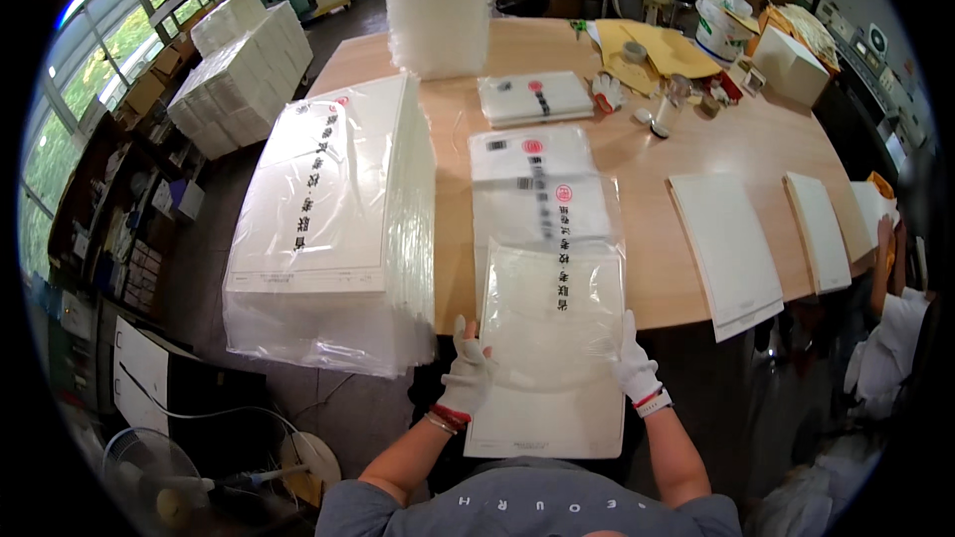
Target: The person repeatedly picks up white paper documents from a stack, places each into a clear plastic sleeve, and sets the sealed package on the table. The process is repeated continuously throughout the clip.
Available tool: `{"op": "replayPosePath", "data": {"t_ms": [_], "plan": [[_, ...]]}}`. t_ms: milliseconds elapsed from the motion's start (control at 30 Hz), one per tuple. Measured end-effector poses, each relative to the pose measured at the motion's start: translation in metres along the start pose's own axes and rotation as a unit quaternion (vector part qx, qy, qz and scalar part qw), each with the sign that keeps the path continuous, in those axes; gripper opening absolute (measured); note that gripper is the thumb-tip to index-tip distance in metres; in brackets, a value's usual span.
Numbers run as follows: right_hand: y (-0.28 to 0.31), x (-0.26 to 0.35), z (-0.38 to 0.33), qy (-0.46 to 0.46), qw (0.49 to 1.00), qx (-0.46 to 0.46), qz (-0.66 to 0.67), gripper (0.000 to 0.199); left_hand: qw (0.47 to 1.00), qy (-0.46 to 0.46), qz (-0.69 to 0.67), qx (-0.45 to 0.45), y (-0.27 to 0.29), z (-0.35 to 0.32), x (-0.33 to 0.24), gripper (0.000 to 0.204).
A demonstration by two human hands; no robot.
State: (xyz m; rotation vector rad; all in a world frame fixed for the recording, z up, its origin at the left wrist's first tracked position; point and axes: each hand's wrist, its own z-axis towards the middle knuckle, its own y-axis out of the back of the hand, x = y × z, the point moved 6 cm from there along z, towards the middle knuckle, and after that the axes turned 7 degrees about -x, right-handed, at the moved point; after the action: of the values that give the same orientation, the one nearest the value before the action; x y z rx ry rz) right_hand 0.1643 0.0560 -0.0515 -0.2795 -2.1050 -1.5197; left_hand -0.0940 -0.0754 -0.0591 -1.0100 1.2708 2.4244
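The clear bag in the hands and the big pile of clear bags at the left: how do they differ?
The clear bag is single, lies over a white sheet, and is gripped at both edges by the left hand and right hand. The pile of clear bags is a thick stack that nobody touches and overhangs the table edge. Both are transparent with a dark vertical print.

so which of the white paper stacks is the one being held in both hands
The stack of white sheets at the near table edge, partly inside a clear plastic sleeve. The left hand and right hand grip its sides; the tall bagged pile lies untouched.
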Motion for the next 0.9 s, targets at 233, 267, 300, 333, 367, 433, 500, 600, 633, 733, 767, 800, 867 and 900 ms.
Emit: {"op": "replayPosePath", "data": {"t_ms": [233, 267, 300, 333, 367, 433, 500, 600, 633, 733, 767, 800, 867, 900], "plan": [[-0.012, -0.027, -0.128, 0.115, 0.991, -0.023, 0.067, 0.074, 0.951, 0.228, -0.052, 0.202, 0.057, -0.068, -0.043, 0.022], [-0.003, -0.022, -0.148, 0.114, 0.989, -0.008, 0.092, 0.074, 0.977, 0.108, -0.053, 0.176, 0.072, -0.081, -0.056, 0.035], [0.005, -0.010, -0.172, 0.039, 0.996, 0.059, 0.046, 0.073, 0.973, 0.078, -0.072, 0.205, 0.075, -0.102, -0.050, 0.036], [0.010, -0.003, -0.193, -0.037, 0.992, 0.123, 0.001, 0.071, 0.945, 0.039, -0.199, 0.259, 0.085, -0.118, -0.052, 0.034], [0.005, -0.006, -0.200, 0.001, 0.992, 0.121, 0.022, 0.068, 0.898, 0.123, -0.149, 0.395, 0.079, -0.135, -0.037, 0.033], [-0.018, -0.029, -0.214, 0.076, 0.988, 0.115, 0.072, 0.061, 0.838, 0.251, -0.209, 0.438, 0.076, -0.149, -0.036, 0.029], [-0.008, -0.026, -0.202, 0.180, 0.983, -0.014, -0.012, 0.053, 0.809, 0.324, -0.422, 0.249, 0.081, -0.126, -0.063, 0.022], [0.039, 0.003, -0.182, 0.048, 0.996, -0.071, 0.008, 0.049, 0.917, 0.265, -0.183, 0.235, 0.102, -0.098, -0.063, 0.008], [0.043, 0.002, -0.194, 0.082, 0.993, -0.019, 0.078, 0.046, 0.900, 0.238, -0.313, 0.186, 0.106, -0.101, -0.066, 0.012], [0.038, -0.025, -0.214, -0.022, 0.923, 0.121, 0.364, 0.041, 0.880, 0.167, -0.407, 0.180, 0.112, -0.092, -0.073, 0.014], [0.035, -0.042, -0.203, -0.085, 0.902, 0.088, 0.414, 0.040, 0.908, 0.101, -0.364, 0.179, 0.112, -0.084, -0.078, 0.014], [0.025, -0.060, -0.195, -0.149, 0.873, 0.052, 0.461, 0.040, 0.930, 0.034, -0.320, 0.180, 0.106, -0.074, -0.085, 0.014], [0.005, -0.059, -0.175, -0.227, 0.820, -0.075, 0.521, 0.037, 0.944, -0.025, -0.283, 0.170, 0.099, -0.052, -0.110, 0.016], [-0.028, -0.063, -0.165, -0.144, 0.847, 0.015, 0.511, 0.037, 0.943, -0.080, -0.274, 0.172, 0.108, -0.037, -0.134, 0.015]]}}
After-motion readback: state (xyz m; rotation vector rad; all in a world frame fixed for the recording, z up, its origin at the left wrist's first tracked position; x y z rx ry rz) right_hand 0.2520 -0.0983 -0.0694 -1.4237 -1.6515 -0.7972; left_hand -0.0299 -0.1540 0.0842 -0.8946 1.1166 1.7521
